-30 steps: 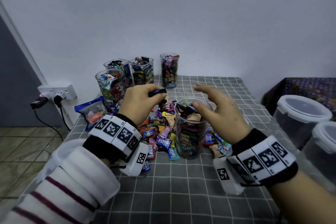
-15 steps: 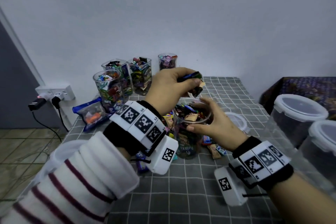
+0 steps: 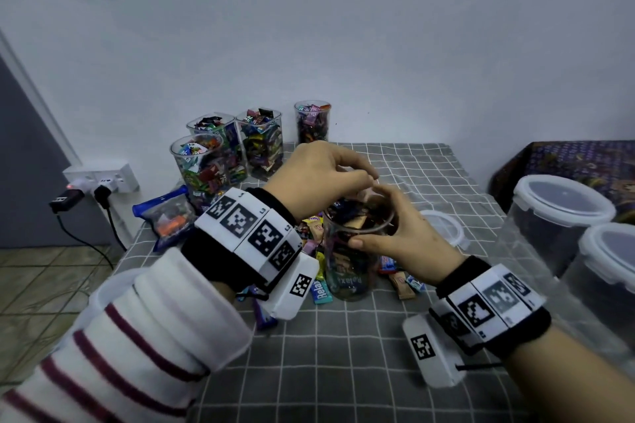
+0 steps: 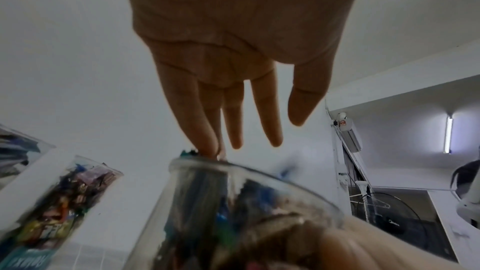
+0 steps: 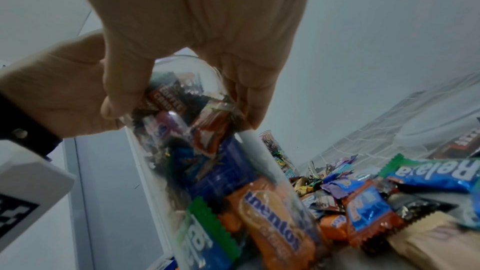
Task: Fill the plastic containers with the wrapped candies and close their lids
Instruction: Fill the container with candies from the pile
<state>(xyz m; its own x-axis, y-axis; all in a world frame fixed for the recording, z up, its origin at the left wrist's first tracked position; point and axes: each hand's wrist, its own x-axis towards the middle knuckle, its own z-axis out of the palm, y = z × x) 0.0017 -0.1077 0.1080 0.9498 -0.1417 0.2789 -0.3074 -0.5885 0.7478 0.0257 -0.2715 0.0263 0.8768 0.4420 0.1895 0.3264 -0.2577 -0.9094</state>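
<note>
Moved since half a second back: left hand (image 3: pixel 316 178), then raised above the jar with a dark candy pinched in its fingers, now lower, fingertips at the rim, no candy seen in it.

Item: jar (image 3: pixel 350 251), clear plastic, upright on the bench (image 3: pixel 343 354), near its middle, packed with wrapped candies almost to the mouth. No lid on it.

Left hand: fingers straight and slightly spread in the left wrist view, tips (image 4: pixel 210 147) touching or just inside the rim; holds nothing visible. Judged: the candy has gone into the jar, and the hand is tamping or letting go.

Right hand (image 3: pixel 402 237): curled round the jar's upper wall, thumb on the near side, fingers on the far side, steadying it; grip unchanged from the earlier frame.

Loose candies (image 3: pixel 319 292): a pile around the jar's base, on the bench.

Lid (image 3: pixel 443 227): white, flat on the bench just right of the jar, behind the right hand. Judged: closing this jar comes soon.

Filled jars (image 3: pixel 206 165): four at the back left by the wall, all appearing open-topped.

Tubs (image 3: pixel 556 216): two large, lidded, at far right.

Bag (image 3: pixel 165 216): blue-edged, beside the filled jars.
</note>
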